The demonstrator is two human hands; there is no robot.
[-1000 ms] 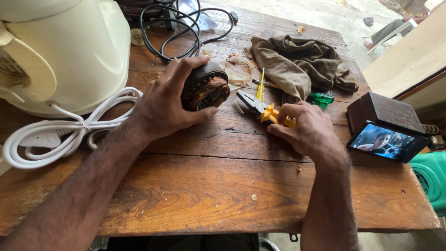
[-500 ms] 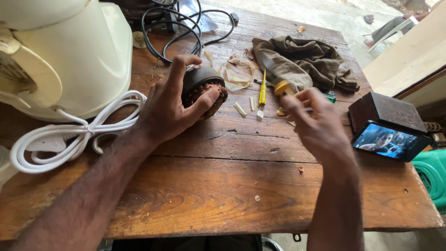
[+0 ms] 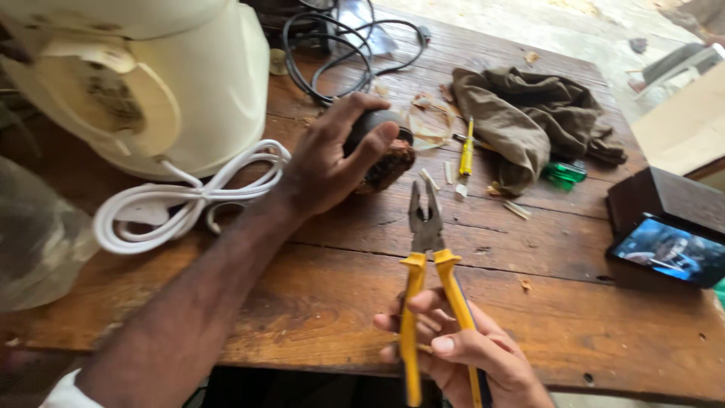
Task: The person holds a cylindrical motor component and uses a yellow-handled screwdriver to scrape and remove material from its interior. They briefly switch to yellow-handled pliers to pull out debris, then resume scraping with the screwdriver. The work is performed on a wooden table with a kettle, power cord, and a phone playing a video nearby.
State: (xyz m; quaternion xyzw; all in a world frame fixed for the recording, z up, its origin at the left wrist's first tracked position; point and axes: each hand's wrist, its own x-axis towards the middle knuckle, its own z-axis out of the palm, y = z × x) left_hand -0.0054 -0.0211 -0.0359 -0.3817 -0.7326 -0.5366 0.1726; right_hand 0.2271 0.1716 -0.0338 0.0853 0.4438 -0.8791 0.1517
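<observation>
Nearest to us, our right hand (image 3: 461, 355) grips the yellow handles of a pair of combination pliers (image 3: 427, 257), fingers wrapped around them at the near edge of the wooden table (image 3: 317, 302); the steel jaws point away from us, slightly parted, above the planks. Beyond the pliers, our left hand (image 3: 332, 162) is closed over a dark, round motor part (image 3: 389, 155) with coppery windings showing at its right side, which rests on the table near the middle. Just right of it lie a yellow-handled screwdriver (image 3: 467, 151) and some small scraps. To the left, a coiled white cord (image 3: 189, 200) lies beside a cream appliance housing (image 3: 151, 83). Farther off we see a crumpled brown rag (image 3: 529, 113), a green object (image 3: 563, 174) beside it, black cables (image 3: 340, 45), and a phone (image 3: 668, 253) leaning on a dark box at the right.
</observation>
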